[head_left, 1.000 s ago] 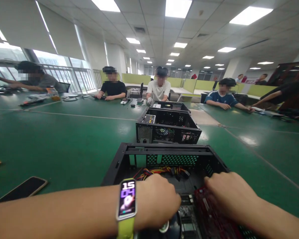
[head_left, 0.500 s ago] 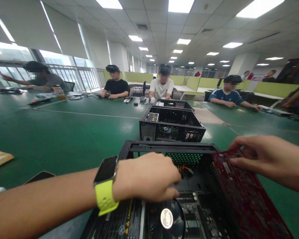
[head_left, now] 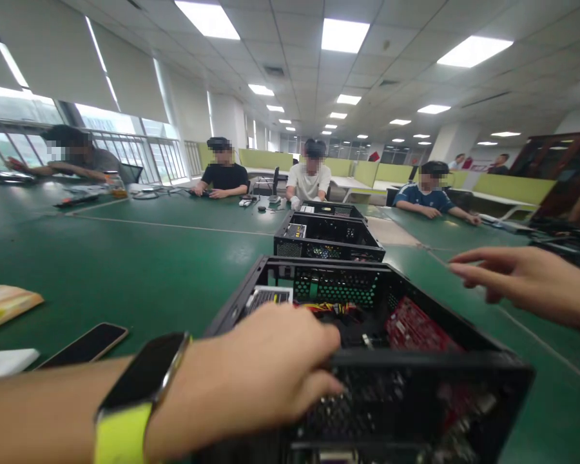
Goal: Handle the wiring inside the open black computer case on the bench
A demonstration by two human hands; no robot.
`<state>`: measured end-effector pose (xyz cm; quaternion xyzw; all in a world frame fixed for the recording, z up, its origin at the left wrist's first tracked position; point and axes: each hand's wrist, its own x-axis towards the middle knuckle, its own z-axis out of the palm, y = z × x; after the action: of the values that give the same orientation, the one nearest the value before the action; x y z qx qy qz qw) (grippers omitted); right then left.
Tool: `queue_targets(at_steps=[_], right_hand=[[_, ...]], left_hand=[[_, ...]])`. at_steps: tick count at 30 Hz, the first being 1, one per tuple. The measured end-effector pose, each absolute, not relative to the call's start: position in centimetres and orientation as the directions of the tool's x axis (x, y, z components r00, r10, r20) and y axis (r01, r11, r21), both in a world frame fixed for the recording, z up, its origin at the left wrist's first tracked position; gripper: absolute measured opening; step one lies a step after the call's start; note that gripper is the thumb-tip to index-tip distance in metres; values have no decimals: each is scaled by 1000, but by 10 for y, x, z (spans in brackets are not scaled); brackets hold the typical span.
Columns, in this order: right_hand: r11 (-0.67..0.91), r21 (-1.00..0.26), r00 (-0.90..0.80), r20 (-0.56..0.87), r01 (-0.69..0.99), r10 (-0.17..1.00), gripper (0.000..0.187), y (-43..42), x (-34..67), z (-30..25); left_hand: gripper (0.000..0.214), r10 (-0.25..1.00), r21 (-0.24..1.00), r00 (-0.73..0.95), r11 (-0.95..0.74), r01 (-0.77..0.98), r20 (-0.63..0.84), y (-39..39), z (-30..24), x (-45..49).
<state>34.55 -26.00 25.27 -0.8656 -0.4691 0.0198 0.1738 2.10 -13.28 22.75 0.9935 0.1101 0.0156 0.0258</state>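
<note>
A computer case is being kept on the green table, directly in front of the wearer. Its near rim is being gripped by the left hand, the fingers being curled over the top and the thumb being laid against the outer face; a watch is being worn on that wrist. The right hand is being held above the table, beside the case and touching nothing, its fingers being stretched out, slightly parted and free of any load. A red circuit board is being contained in the case, along the right wall. Coloured wires are being held farther in. A phone is lying to the left. Beyond, a second case is being shown.
</note>
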Motion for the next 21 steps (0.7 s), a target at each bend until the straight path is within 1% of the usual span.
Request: queue_targets(at_steps=[1, 3, 5, 7, 9, 11, 12, 14, 15, 16, 17, 19, 20, 21], right_hand=[[-517, -369, 603, 172, 773, 779, 55, -271, 348, 261], [-502, -466, 646, 222, 728, 730, 58, -287, 352, 268], [-462, -583, 662, 183, 669, 727, 58, -293, 353, 260], [-455, -683, 694, 106, 572, 713, 55, -289, 351, 244], [-409, -753, 685, 76, 516, 725, 52, -280, 346, 227], [-297, -839, 651, 86, 456, 754, 49, -271, 339, 212], [-228, -891, 635, 84, 393, 768, 49, -269, 334, 207], [-110, -969, 625, 54, 221, 778, 55, -269, 325, 199], [-80, -984, 627, 38, 159, 778, 59, -273, 321, 194], [-68, -987, 623, 38, 145, 781, 62, -278, 317, 189], [-72, -980, 624, 61, 185, 779, 63, -284, 312, 183], [-121, -914, 620, 162, 388, 768, 59, -299, 303, 167], [-152, -840, 606, 238, 521, 759, 56, -306, 298, 156], [-175, -738, 575, 330, 651, 749, 55, -312, 292, 145]], left_hand=[[23, 259, 46, 963, -966, 256, 73, -121, 244, 26], [32, 328, 38, 923, -944, 327, 200, -96, 267, 40], [40, 382, 61, 875, -922, 382, 298, -71, 277, 54], [44, 387, 106, 871, -922, 373, 304, -52, 280, 63], [44, 352, 130, 886, -936, 327, 301, -43, 279, 64], [42, 326, 116, 885, -945, 305, 332, -47, 275, 57], [42, 324, 100, 878, -946, 308, 353, -53, 272, 52], [39, 328, 73, 869, -943, 325, 369, -71, 261, 37], [37, 332, 65, 868, -941, 332, 369, -82, 254, 29], [36, 335, 59, 867, -939, 338, 368, -93, 245, 21], [34, 338, 56, 865, -938, 342, 371, -104, 235, 14], [29, 335, 57, 860, -939, 340, 384, -123, 212, 0], [26, 328, 59, 855, -941, 333, 402, -130, 199, -6], [24, 311, 57, 844, -946, 319, 436, -136, 186, -11]])
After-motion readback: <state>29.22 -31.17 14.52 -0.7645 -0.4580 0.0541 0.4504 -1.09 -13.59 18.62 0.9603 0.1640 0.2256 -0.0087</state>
